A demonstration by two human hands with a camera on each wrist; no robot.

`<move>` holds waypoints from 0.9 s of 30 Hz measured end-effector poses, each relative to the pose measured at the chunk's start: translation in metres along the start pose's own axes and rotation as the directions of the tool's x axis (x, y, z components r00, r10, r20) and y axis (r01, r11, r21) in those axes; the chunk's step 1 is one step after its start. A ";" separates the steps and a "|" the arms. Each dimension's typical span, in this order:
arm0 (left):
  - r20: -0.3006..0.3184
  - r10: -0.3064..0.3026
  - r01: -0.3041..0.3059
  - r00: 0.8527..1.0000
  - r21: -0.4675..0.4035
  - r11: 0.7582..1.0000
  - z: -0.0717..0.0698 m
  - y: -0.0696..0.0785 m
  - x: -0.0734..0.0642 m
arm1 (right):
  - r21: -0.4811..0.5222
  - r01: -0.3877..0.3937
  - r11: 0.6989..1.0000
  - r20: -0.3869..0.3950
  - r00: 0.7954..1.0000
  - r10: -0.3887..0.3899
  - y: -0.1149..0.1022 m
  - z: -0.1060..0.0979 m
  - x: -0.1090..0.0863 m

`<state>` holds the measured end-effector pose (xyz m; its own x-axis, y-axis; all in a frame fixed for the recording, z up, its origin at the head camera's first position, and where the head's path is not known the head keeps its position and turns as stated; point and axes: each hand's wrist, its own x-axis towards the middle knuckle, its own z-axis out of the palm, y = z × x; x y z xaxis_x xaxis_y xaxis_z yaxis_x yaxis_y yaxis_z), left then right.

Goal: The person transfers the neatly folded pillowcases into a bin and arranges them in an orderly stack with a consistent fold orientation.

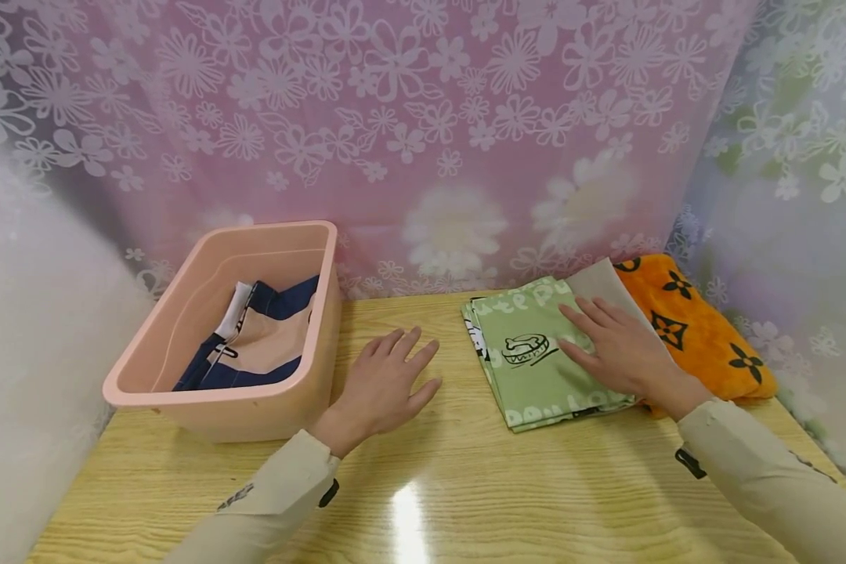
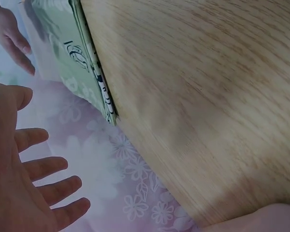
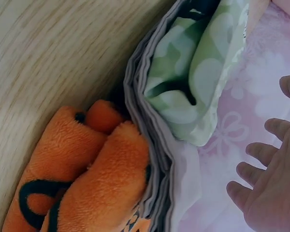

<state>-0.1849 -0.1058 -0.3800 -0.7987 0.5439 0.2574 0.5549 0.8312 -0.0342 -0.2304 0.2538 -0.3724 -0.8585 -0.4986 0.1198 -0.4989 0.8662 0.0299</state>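
My left hand [image 1: 389, 377] hovers over the table between the pink tub and the folded cloths, its fingers spread and holding nothing. On the right, my right hand [image 1: 623, 348] is above the right part of a folded green cloth [image 1: 529, 345], fingers apart and relaxed. The green cloth has pale lettering and a dark bowl drawing. Beside it a folded grey cloth [image 1: 602, 278] shows partly, with the hand covering some of it. A folded orange plush cloth [image 1: 705, 329] with dark flower motifs lies at the far right. In the right wrist view, the grey layers [image 3: 152, 130] stand between the orange and green ones.
A pink plastic tub [image 1: 218, 398] stands at the left of the wooden table [image 1: 458, 501]. Inside lies a folded navy and beige cloth [image 1: 271, 333] with a white piece [image 1: 235, 309]. A floral curtain [image 1: 423, 141] hangs behind and along both sides.
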 end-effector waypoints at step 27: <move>0.170 -0.089 0.112 0.981 -0.130 0.985 0.021 0.005 0.029 | 0.326 -0.187 0.927 0.159 0.977 0.142 0.019 0.005 0.001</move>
<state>-0.2101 -0.0834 -0.3934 -0.8730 0.4790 0.0913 0.4872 0.8648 0.1212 -0.2413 0.2697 -0.3762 -0.9284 -0.3698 -0.0361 -0.3401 0.8848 -0.3186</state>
